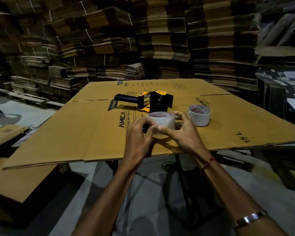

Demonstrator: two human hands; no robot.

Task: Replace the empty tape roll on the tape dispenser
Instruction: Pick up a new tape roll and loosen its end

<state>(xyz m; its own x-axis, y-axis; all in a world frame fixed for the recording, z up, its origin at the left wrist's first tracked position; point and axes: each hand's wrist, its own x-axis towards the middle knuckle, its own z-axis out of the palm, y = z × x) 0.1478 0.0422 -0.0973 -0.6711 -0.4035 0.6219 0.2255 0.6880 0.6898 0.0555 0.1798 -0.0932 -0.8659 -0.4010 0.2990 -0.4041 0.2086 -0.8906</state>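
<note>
A roll of clear tape (162, 120) is held between both hands just above the cardboard sheet. My left hand (139, 135) grips its left side with fingertips on the front face. My right hand (180, 132) wraps its right side, thumb at the back, fingers meeting the left ones at the front. Behind the roll lies the black and yellow tape dispenser (150, 100) on its side, handle pointing left. A second tape roll (199, 116) stands upright to the right, apart from my hands.
A large flattened cardboard box (92, 133) covers the table and overhangs its edges. Stacks of flattened cartons (160, 40) wall in the back and sides. More cardboard (15, 178) lies low at the left. Table legs (182, 184) show below.
</note>
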